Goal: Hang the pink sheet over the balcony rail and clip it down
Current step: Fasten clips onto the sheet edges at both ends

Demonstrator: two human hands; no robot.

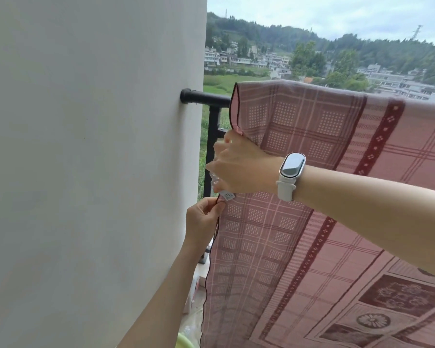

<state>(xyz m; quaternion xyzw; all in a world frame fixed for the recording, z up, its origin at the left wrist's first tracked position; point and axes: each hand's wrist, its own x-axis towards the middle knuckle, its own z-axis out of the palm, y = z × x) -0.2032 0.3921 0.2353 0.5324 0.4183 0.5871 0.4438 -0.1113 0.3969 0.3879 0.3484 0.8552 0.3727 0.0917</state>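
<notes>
The pink sheet point(312, 172) hangs over the black balcony rail point(209, 98), which runs from the white wall point(86, 146) toward 3 o'clock. The sheet covers the rail from just beside the wall fitting and falls down on the near side, filling the lower right of the view with its checked pattern and dark red bands.

At the sheet's left edge, the right hand point(239, 167) is clenched around the cloth and around a white clip point(224, 192), of which only the lower part shows below the hand at 6 o'clock. Whether the clip already bites on the sheet I cannot tell, because the hand hides its upper part. On this wrist sits a white watch point(290, 172).

Just below, at 7 o'clock from the right hand, the left hand point(204, 222) pinches the dark hem of the sheet between thumb and fingers, close under the clip.

Behind the rail, at 12 o'clock, stand white houses point(249, 59) and green hills point(362, 46).
</notes>
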